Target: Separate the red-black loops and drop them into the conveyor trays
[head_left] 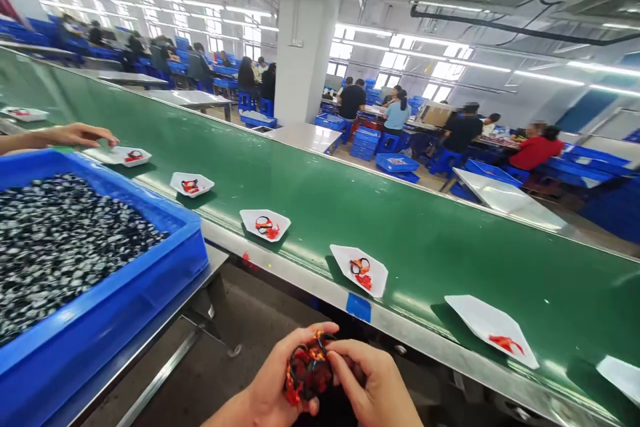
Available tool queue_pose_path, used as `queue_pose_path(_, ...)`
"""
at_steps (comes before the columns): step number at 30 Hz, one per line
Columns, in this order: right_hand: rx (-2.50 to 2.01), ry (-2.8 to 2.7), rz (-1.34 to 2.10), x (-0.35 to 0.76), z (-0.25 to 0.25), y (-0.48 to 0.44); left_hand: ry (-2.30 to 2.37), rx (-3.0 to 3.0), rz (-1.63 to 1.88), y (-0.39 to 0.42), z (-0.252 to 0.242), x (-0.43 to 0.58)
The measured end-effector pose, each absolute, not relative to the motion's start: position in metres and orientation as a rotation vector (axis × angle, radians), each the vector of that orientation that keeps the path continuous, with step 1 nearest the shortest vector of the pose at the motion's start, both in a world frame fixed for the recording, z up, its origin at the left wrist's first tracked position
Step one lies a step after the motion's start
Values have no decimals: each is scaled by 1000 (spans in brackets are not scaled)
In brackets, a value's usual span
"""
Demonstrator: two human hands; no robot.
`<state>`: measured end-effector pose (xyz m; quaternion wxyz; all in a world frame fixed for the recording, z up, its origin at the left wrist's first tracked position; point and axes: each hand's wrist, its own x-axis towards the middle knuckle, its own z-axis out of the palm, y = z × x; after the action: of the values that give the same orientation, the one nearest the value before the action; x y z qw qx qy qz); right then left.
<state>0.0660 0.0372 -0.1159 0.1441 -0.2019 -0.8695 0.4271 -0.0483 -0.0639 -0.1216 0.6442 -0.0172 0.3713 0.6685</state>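
My left hand (273, 383) is closed around a bunch of red and orange bands with dark rings (306, 370), held low in front of me. My right hand (373, 380) pinches at the same bunch from the right. Both hands sit below the near edge of a green conveyor belt (425, 240). On the belt lie several white trays in a row; the closest to my hands (361, 269) carries a dark ring with red bands, and one to the right (493, 328) carries only a red piece.
A blue crate (125, 307) full of small black-and-white parts stands at my left. Another person's hand (75, 135) touches a white tray (123, 156) at the belt's far left. Beyond the belt, people sit at tables among blue crates, beside a white pillar (305, 40).
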Motion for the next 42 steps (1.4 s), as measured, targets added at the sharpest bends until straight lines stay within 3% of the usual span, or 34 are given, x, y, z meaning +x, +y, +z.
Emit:
queue_pose_path(13,-550,-2447,1448,81,-125,44,791,63,1488,-64,-121,-43)
queue_pose_path(17,-444,-2446,1132,90,-119,39,828,157,1474,-63,-122,-40)
queue_pose_path(22,-276,-2578,248,100,-126,41,881,148,1424,-60,-130,-39)
queue_pose_path(25,-246,-2623,-45,106,-125,42,917,130,1404,-58,-128,-37)
queue_pose_path(42,-367,-2619,-57,123,-122,44,787,-24,1484,-47,-128,-21)
